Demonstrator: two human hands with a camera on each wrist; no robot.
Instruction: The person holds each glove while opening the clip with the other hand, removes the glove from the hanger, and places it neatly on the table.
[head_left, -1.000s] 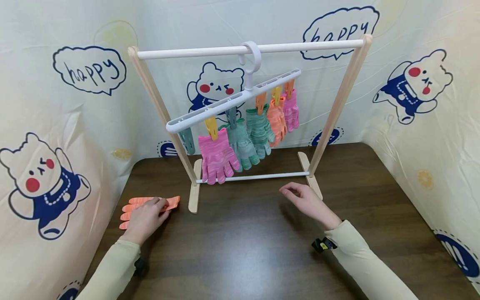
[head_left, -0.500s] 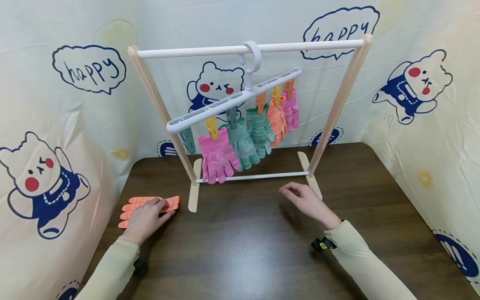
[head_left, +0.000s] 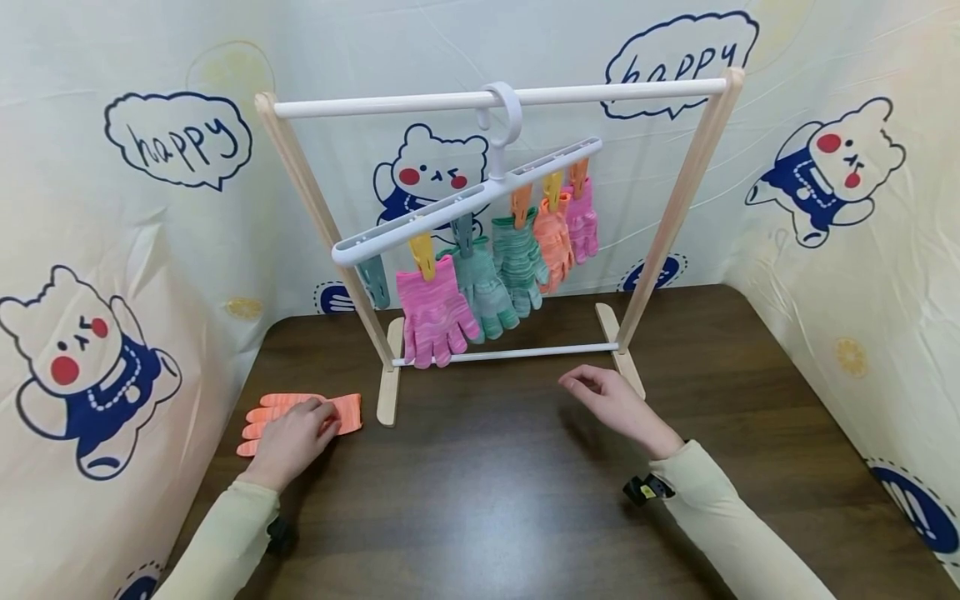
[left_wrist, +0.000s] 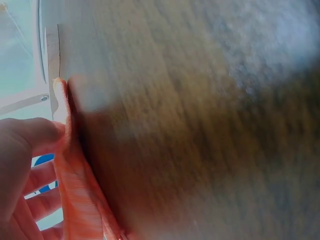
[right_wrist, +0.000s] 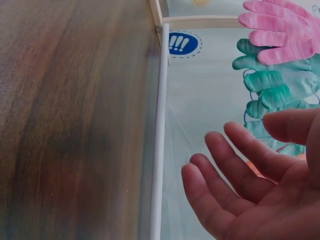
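Observation:
An orange knitted glove lies palm-flat at the left of the table, its fingers pointing left and its cuff right. My left hand is over the middle of it with curled fingers, pinching the glove between thumb and fingers in the left wrist view. Part of the glove is hidden under that hand. My right hand hovers near the rack's right foot, holding nothing, its fingers loosely bent. In the right wrist view the right hand shows its palm, with pink and green gloves beyond.
A wooden rack with a white top rail carries a white hanger. Clothespins hold a pink glove, green gloves, an orange one and another pink one. A teal clothespin hangs bare at the near end.
The orange glove's cuff, earlier tilted and partly covered by my left hand, now lies flatter and shows more. My left fingers have shifted slightly on it. The right hand has stayed still.

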